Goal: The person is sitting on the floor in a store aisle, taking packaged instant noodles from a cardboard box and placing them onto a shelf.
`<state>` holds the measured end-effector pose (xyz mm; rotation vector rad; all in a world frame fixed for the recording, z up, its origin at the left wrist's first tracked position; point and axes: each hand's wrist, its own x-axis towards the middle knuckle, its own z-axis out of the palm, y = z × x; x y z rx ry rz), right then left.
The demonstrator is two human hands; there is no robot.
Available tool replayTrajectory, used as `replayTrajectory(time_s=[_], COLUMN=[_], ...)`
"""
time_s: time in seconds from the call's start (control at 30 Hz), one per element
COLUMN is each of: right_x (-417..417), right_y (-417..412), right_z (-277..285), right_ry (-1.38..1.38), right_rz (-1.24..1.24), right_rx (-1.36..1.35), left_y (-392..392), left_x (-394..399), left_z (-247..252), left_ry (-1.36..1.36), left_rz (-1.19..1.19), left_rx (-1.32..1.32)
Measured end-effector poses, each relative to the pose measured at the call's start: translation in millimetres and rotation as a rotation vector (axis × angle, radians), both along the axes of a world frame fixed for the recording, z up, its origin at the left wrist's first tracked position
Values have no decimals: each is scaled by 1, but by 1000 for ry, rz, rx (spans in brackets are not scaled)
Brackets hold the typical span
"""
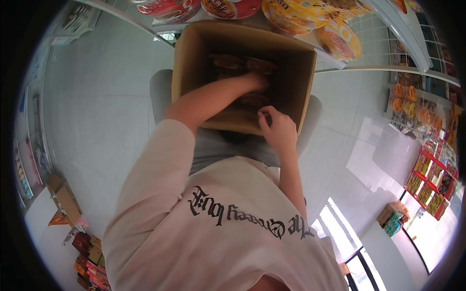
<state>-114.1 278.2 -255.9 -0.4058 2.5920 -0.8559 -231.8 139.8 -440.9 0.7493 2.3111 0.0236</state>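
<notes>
A deep, open cardboard box (309,91) stands before me between my knees, against the shelf edge. Dark, blurred packages, perhaps bowl-shaped, lie low in it, among them one package (227,62) at the far left and another package (263,65) beside it. My left hand (259,82) reaches down inside near the middle; its fingers are blurred and hidden in shadow, so its hold cannot be made out. Over the near right rim is my right hand (278,125), loosely curled, thumb a little apart from the fingers, with nothing seen in it.
Beyond the box, a shelf (204,17) holds red instant noodle bowls (233,7) and yellow instant noodle bowls (338,38). A wire rack (418,105) with packaged goods stands at right. Cardboard boxes (64,198) sit at lower left. Grey tiles (105,80) cover the floor.
</notes>
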Motion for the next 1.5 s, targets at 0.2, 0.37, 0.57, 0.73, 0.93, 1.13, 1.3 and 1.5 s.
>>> replayTrajectory(time_s=[0.2, 0.37, 0.57, 0.73, 0.93, 1.13, 1.3, 1.5], right_x=[2, -5, -6, -7, -6, -14, -31, -54], right_y=[-3, 0, 1, -1, -2, -1, 8, 34], right_z=[0, -5, -5, -5, -3, 0, 23, 55], right_ry=[5, -32, -15, -1, 71, 122, 178, 294], right_rz=[-30, -42, -44, -53, -71, -253, -462, -158], right_rx=[-8, -6, -33, -52, -44, -335, -674, -779], left_y=[-18, -6, -7, -11, -2, 0, -31, -80], left_x=[31, 36, 37, 42, 41, -9, -13, 2], left_z=[-111, -123, -72, -87, -90, 32, 157, 267], left_ry=[129, 85, -16, -7, 63, -145, -73, -210], left_rz=[311, 312, 153, 201, 235, 148, 23, 114], left_rx=[376, 272, 117, 214, 261, 100, 268, 618])
